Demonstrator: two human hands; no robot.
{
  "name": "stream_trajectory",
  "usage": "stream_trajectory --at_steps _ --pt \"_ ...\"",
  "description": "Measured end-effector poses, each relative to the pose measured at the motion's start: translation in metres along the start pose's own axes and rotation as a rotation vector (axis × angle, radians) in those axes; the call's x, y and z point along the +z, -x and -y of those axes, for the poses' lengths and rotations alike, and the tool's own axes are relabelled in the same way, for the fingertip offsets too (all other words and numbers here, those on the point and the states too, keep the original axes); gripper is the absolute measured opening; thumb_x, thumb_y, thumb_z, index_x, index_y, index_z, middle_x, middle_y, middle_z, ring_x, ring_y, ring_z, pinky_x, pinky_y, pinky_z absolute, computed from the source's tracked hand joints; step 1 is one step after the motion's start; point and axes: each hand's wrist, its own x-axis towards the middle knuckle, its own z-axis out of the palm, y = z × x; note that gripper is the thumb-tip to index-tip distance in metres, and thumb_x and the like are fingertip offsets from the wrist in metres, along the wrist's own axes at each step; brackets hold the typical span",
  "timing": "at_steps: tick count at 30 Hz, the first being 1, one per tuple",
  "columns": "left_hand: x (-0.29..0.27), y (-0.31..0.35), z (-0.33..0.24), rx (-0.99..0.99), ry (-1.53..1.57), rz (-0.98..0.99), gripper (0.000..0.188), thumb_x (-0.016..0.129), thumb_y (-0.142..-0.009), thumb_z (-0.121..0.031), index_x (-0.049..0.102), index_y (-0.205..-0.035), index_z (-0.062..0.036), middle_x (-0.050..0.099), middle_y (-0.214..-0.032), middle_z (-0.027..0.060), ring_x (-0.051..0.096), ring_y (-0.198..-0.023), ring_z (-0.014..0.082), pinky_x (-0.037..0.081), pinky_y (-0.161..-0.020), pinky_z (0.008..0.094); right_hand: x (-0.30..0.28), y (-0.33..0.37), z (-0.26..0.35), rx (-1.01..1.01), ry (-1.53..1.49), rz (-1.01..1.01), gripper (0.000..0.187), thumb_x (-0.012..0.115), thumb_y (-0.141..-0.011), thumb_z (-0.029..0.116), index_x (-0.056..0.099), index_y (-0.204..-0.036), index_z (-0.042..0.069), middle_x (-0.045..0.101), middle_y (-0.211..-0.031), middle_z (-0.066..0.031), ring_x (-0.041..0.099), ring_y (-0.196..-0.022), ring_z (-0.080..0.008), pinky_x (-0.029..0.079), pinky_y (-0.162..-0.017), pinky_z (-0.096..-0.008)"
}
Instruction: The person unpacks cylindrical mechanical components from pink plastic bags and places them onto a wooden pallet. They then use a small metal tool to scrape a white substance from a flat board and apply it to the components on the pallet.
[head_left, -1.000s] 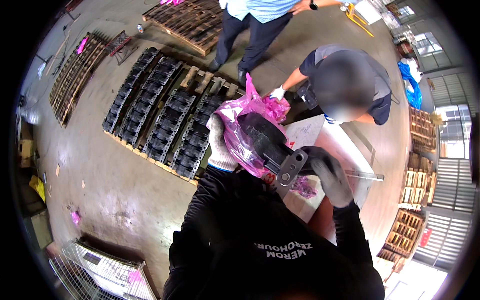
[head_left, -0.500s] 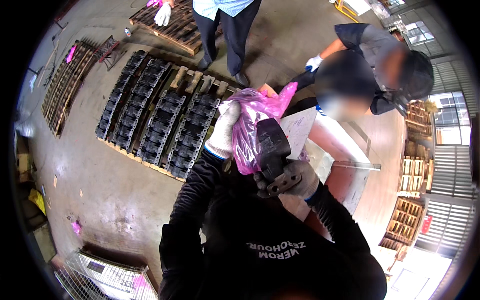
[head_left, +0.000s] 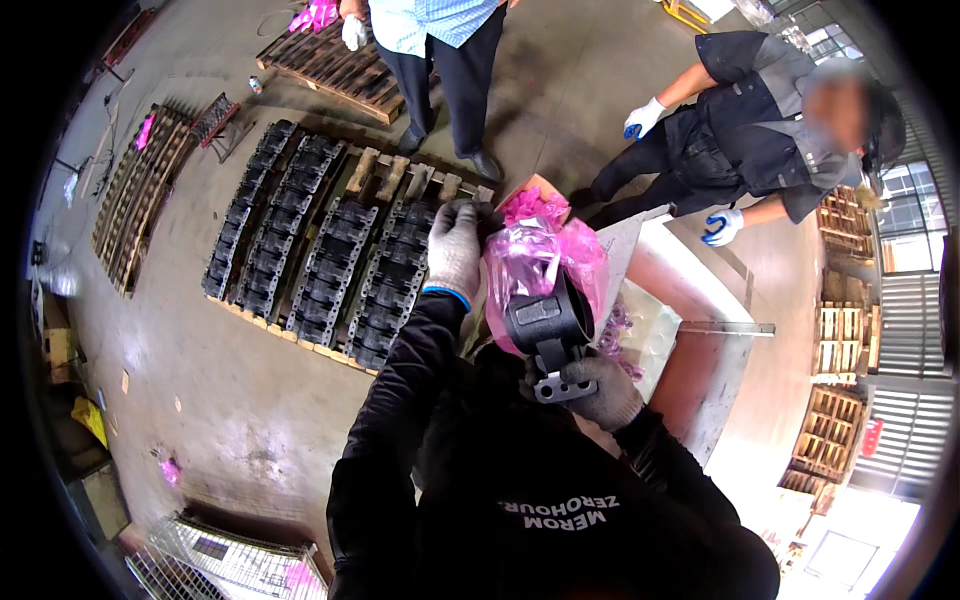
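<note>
In my right hand (head_left: 605,388) is a black metal part (head_left: 545,325), with a round open ring on top and a flat flange with holes at its base. The gloved fingers are wrapped round that base. A translucent pink plastic bag (head_left: 525,260) bunches up just behind the ring; whether it covers any of the part is unclear. My left hand (head_left: 455,248), also gloved, is beside the bag's left edge with its fingers curled. What those fingers hold, if anything, is hidden.
Left of me, rows of black metal parts (head_left: 330,250) lie on a wooden pallet (head_left: 300,338). A white-walled bin (head_left: 690,270) with clear and pink plastic stands at my right. One person (head_left: 460,80) stands beyond the pallet; another (head_left: 720,130) stands beyond the bin. Stacked pallets (head_left: 838,335) line the right.
My left hand has moved off the front of the pink bag to its left side. The black part has turned, showing its ring opening. The person at the right has straightened and moved back.
</note>
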Motion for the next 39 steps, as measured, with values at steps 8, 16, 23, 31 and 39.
stream_trajectory --at_steps 8,16,23,31,39 --pt "-0.018 0.054 -0.018 0.063 -0.398 0.567 0.084 0.075 -0.091 -0.048 0.036 -0.152 -0.0053 0.055 -0.143 0.0153 0.051 -0.133 0.0282 0.042 -0.112 0.0415 -0.003 0.013 -0.008 -0.202 0.400 -0.020 0.044 0.059 -0.088 0.003 0.055 -0.131 -0.004 0.068 -0.116 -0.0147 0.069 -0.106 -0.0262 0.056 -0.100 -0.0404" --pt "0.010 0.040 0.009 0.214 -1.035 0.332 0.041 0.061 -0.101 -0.036 0.070 -0.103 0.0039 0.071 -0.082 0.0231 0.072 -0.076 0.0331 0.054 -0.071 0.0398 -0.024 0.009 -0.011 -0.405 0.680 -0.034 0.038 0.057 -0.091 0.002 0.058 -0.129 -0.003 0.069 -0.115 -0.0132 0.069 -0.106 -0.0229 0.057 -0.095 -0.0345" --pt "-0.007 -0.081 0.045 0.362 -0.780 0.109 0.034 0.064 -0.099 -0.028 0.071 -0.096 0.0054 0.073 -0.078 0.0163 0.070 -0.070 0.0223 0.053 -0.067 0.0363 -0.006 0.025 -0.008 -0.142 0.413 -0.172 0.040 0.061 -0.085 0.003 0.060 -0.125 -0.001 0.069 -0.110 -0.0106 0.068 -0.098 -0.0207 0.055 -0.090 -0.0311" --pt "0.035 -0.109 -0.006 0.006 -0.355 0.162 0.027 0.065 -0.093 -0.016 0.069 -0.115 0.0000 0.070 -0.088 0.0040 0.060 -0.075 0.0135 0.049 -0.069 0.0302 0.007 0.030 -0.006 -0.101 0.029 0.021 0.051 0.062 -0.076 0.002 0.061 -0.127 -0.001 0.068 -0.110 -0.0095 0.066 -0.098 -0.0197 0.052 -0.092 -0.0314" --pt "-0.008 -0.057 -0.029 0.532 -1.075 0.600 0.029 0.060 -0.086 0.005 0.075 -0.110 0.0002 0.074 -0.106 0.0152 0.070 -0.101 0.0233 0.053 -0.093 0.0341 0.003 0.037 0.024 -0.185 0.553 -0.129 0.044 0.067 -0.082 0.001 0.062 -0.125 -0.004 0.071 -0.107 -0.0093 0.067 -0.098 -0.0158 0.055 -0.086 -0.0299"
